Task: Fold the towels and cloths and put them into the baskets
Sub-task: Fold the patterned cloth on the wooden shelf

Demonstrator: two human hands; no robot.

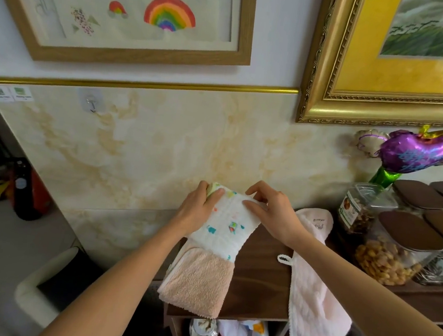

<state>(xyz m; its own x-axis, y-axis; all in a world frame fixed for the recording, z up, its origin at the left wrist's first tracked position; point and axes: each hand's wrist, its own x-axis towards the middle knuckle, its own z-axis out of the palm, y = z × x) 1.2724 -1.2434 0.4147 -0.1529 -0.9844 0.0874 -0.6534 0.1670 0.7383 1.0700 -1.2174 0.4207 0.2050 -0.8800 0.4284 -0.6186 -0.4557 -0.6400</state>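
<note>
Head-worn view, forward and down

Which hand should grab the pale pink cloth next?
Probably right. The right hand is beside the pale pink cloth on the wooden shelf; the left hand grips the printed towel on the far side.

Hand towel: printed smooth white cloth above, fuzzy peach terry below; pink cloth: soft ribbed fleece; shelf top: dark matt wood; jars: clear plastic, brown matt lids; balloon: glossy purple foil
</note>
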